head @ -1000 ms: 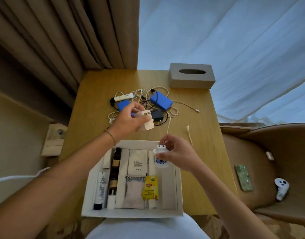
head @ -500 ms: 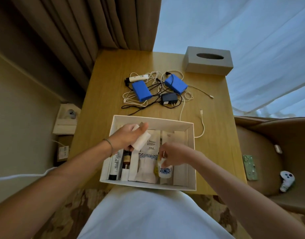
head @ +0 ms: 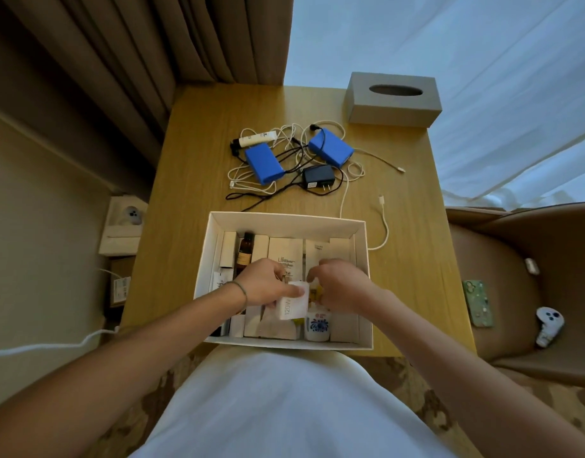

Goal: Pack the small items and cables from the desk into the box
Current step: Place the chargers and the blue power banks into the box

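A white open box (head: 286, 219) stands at the desk's near edge, filled with small cartons, a brown bottle (head: 244, 252) and a blue-patterned white cup (head: 317, 327). Inside it, my left hand (head: 264, 285) holds a white charger block (head: 292, 305) marked 120W. My right hand (head: 342, 287) is beside it, fingers curled down among the items; what they touch is hidden. Farther back on the desk lie two blue packs (head: 264, 162) (head: 330, 148), a black plug adapter (head: 319, 176), a white tube (head: 256, 139) and tangled white and black cables (head: 385, 223).
A grey tissue box (head: 393, 99) sits at the desk's far right corner. Curtains hang behind. On the brown chair at right lie a green phone (head: 477, 302) and a white controller (head: 548, 325). Another white box (head: 124, 231) is on the floor at left.
Both hands have moved closer together, lower in the box. The white charger has gone from the box's left side to its middle, near the cup. The camera has tilted down.
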`<state>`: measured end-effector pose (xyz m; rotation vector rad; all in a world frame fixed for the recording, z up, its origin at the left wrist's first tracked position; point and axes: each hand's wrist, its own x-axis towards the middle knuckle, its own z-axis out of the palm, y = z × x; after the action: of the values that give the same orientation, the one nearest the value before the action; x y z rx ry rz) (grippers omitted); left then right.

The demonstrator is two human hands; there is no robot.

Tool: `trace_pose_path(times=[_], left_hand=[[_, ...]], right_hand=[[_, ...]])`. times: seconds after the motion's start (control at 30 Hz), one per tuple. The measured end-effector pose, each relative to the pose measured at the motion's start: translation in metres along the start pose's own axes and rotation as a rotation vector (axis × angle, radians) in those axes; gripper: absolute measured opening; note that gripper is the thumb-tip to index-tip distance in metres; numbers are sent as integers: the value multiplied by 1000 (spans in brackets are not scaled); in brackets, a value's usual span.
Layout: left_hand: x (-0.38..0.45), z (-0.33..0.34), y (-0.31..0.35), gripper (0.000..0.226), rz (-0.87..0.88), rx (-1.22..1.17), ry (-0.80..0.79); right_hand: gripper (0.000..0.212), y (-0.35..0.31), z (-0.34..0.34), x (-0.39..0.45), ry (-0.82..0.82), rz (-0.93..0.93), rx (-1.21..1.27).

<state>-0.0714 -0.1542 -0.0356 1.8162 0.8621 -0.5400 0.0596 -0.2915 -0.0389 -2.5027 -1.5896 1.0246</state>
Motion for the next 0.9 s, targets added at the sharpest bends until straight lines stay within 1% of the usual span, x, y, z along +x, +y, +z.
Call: trace_pose_path(times=[0.07, 0.13, 0.23, 0.33, 0.5, 0.63, 0.73, 0.9], left_hand=[[3, 6, 3, 34, -8, 141, 7], [5, 12, 5, 35, 2, 317, 19], [8, 20, 4, 33, 34, 444, 13], [6, 25, 1, 29, 87, 479, 6], [0, 31, -3, 24, 138, 546, 92], [-3, 29, 2, 17, 186, 633, 108], [-7, 18, 15, 16, 248, 613, 202], [-3, -22, 51, 12, 388, 447, 394]], right_hand=[[35, 0, -4, -3, 77, -8, 5], [33, -1, -6, -5, 119, -15, 20], [31, -3, -7, -9, 155, -11, 42], [31, -1, -8, -10, 175, 2, 68], [30, -3, -10, -10, 196, -1, 97], [26, -3, -15, -9, 235, -10, 156], [21, -2, -29, -10, 306, -27, 228], [21, 5, -64, -2, 449, 0, 402]])
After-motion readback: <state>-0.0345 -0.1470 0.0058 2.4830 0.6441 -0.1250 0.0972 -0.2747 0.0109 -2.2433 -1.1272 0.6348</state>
